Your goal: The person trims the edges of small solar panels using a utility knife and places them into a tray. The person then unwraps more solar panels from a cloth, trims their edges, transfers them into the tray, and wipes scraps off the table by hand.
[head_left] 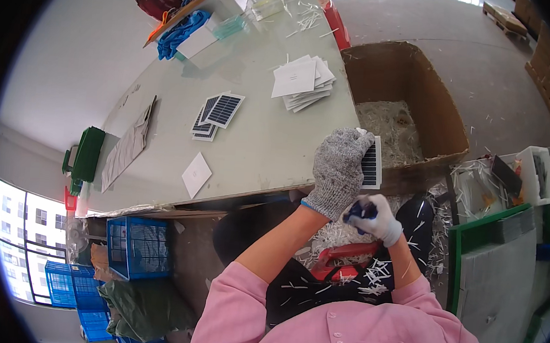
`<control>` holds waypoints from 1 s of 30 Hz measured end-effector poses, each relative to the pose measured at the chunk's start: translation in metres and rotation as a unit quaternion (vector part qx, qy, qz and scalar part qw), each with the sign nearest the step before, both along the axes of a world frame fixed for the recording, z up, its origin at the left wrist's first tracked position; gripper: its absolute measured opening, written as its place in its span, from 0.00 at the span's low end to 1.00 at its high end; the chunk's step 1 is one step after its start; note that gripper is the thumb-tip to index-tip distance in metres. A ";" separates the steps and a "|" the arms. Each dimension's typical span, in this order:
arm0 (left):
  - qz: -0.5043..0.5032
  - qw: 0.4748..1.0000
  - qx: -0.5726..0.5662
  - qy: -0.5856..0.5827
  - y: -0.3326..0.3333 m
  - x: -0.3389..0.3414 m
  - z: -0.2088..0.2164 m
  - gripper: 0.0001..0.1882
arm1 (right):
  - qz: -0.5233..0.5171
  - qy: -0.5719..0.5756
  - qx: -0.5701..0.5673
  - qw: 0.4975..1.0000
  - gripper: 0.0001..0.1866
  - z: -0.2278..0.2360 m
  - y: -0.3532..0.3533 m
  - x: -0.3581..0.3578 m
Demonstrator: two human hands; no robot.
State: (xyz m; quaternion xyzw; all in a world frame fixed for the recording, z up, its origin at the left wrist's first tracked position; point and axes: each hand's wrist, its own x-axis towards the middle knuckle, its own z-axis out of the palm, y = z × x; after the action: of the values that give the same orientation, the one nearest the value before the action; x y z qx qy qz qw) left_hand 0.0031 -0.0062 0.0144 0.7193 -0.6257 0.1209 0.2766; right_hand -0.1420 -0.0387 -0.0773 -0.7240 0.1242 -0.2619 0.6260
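My left hand [339,169], in a grey knit glove, is closed on a small solar panel [372,165] at the table's right front corner. The panel has dark cells and a white border. My right hand [386,224], in a white glove, grips a small dark blue tool [362,216] just below it; its exact kind is hidden by the fingers. Several small solar panels [218,113] lie dark side up on the table. Farther right sits a loose pile of white rectangular pieces [300,81]. One white piece [197,174] lies alone near the front edge.
A large cardboard box [415,86] with white trimmings stands against the table [257,151]. White strips [376,277] cover my lap, around a red plastic object [345,259]. Blue crates [139,248] stand at left; a green-edged cabinet [492,263] is at right.
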 end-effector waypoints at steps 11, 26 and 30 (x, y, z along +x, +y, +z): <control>0.048 0.998 0.002 -0.044 -0.006 -0.003 0.002 0.17 | -0.098 -0.097 0.137 0.981 0.03 -0.003 -0.048 0.032; 0.068 0.997 -0.026 -0.040 -0.004 -0.005 -0.005 0.16 | -0.203 -0.076 0.294 0.931 0.23 -0.022 0.016 0.016; 0.072 0.994 -0.021 -0.083 -0.008 -0.014 -0.004 0.16 | -0.329 -0.077 -0.015 0.941 0.18 -0.033 -0.012 0.074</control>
State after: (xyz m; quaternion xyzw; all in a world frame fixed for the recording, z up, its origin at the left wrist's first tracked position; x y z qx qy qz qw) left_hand -0.0112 -0.0144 0.0103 0.7442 -0.5903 0.2126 0.2292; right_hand -0.0685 -0.0510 -0.1100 -0.6295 0.3025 -0.5102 0.5019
